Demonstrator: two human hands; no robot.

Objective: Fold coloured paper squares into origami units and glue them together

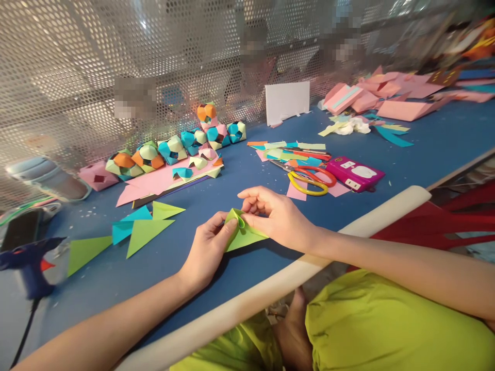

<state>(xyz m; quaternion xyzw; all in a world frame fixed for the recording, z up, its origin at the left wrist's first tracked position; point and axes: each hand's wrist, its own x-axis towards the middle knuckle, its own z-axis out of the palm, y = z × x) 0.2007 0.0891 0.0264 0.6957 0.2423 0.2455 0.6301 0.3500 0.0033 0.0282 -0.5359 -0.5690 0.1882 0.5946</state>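
Note:
Both hands are on a sheet of green paper (247, 238) just above the blue table, part of it folded up into a small loop near its upper end. My left hand (209, 242) pinches the folded part between thumb and fingers. From the other side my right hand (276, 219) holds the paper, its thumb along the edge and its fingers curled over. To the left lie folded green triangles (149, 234) and a blue folded piece (127, 226). Behind them stands a row of folded paper balls (172, 149) in blue, orange, green and pink.
A blue glue gun (29, 263), a phone (21, 229) and a cup (48, 178) stand left. Yellow-handled scissors (307, 184), paper strips and a magenta power adapter (356, 174) lie beyond my right hand. Pink boxes (344, 98) sit far right. A pale roll (270, 293) edges the table.

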